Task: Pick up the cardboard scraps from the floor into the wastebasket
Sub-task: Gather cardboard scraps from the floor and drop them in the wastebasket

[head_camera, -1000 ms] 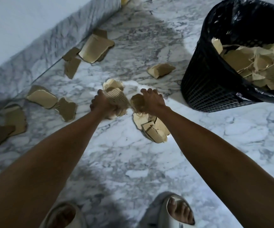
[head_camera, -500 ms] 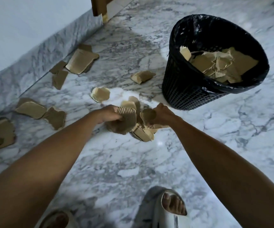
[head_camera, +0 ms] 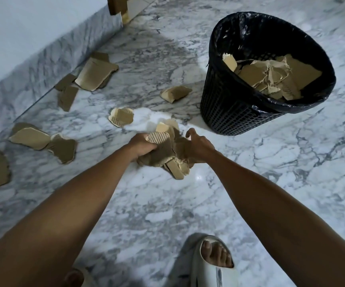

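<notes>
A bundle of torn brown cardboard scraps (head_camera: 167, 154) is held between both hands just above the marble floor. My left hand (head_camera: 141, 145) grips a corrugated piece on its left side. My right hand (head_camera: 198, 147) grips the right side, fingers curled into the scraps. The black mesh wastebasket (head_camera: 229, 112) with a black liner stands to the upper right, partly filled with cardboard. More scraps lie on the floor: one (head_camera: 121, 117) just beyond my hands, one (head_camera: 175, 93) beside the basket, and several along the left by the wall.
A marble skirting and pale wall (head_camera: 32, 65) run along the left. A wooden leg (head_camera: 116, 5) stands at the top. My feet in pale slippers (head_camera: 213, 264) are at the bottom edge. Bare marble floor (head_camera: 291, 162) lies right of my arms.
Both hands have closed together and gathered the scraps into one bundle. The view has pulled back and tilted, so the whole wastebasket now shows.
</notes>
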